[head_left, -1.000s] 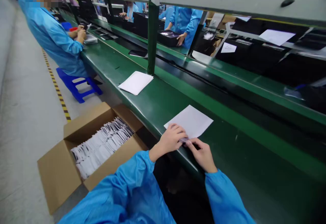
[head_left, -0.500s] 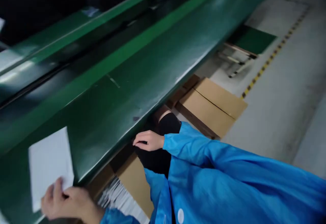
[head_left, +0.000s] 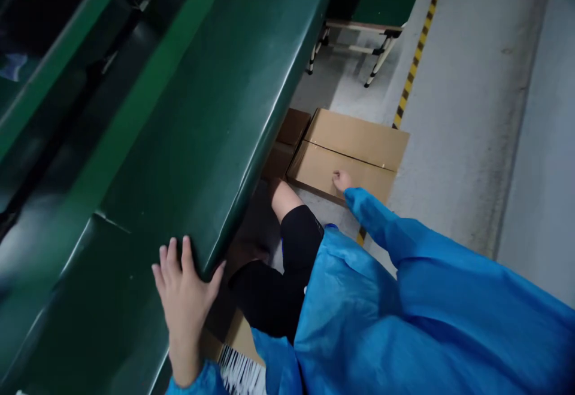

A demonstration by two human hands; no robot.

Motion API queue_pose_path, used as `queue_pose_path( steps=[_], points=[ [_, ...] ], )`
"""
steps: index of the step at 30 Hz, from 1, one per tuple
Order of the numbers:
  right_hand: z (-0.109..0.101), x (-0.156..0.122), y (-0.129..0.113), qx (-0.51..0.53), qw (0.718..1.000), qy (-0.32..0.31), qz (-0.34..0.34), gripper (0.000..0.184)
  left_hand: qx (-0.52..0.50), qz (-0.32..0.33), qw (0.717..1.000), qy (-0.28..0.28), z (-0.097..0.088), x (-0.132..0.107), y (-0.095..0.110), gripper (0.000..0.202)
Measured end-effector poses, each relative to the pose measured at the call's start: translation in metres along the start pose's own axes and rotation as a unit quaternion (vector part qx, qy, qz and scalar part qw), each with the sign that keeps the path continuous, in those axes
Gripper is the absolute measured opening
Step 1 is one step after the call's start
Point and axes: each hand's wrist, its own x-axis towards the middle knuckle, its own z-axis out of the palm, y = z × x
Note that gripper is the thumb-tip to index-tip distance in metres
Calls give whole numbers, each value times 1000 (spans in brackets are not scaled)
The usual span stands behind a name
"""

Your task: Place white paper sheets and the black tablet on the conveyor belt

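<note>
Reaching my right hand (head_left: 342, 180) down, fingers curled, onto the closed cardboard box (head_left: 348, 155) on the floor beside the bench; left hand (head_left: 184, 290) spread flat on the green bench edge (head_left: 251, 161). Box looks stiff, probably heavy: grip the side edges.

The green worktop (head_left: 193, 114) runs long and glossy, nothing lying on it but the left hand (head_left: 184, 299) flat at its near edge; on the grey floor (head_left: 476, 102) beside it sits a closed cardboard box (head_left: 359, 149); a yellow-black stripe (head_left: 415, 54) runs along the floor past the box.

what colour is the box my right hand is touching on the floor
Plain brown cardboard box, flaps closed, under the right hand; seen in the head view.
</note>
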Motion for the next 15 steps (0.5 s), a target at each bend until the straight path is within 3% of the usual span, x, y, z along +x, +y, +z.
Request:
queue_pose_path(
  steps=[3, 6, 10, 15],
  points=[
    [7, 49, 20, -51, 997, -14, 62, 44, 37, 55, 997, -40, 12, 65, 46, 92],
    [18, 89, 27, -93, 990, -29, 99, 50, 56, 93, 992, -65, 17, 107, 78, 95],
    [35, 115, 31, -133, 984, -43, 112, 58, 69, 110, 989, -75, 15, 133, 104, 98],
    [46, 113, 39, -169, 980, -47, 90, 65, 69, 104, 989, -79, 15, 141, 117, 98]
  ],
)
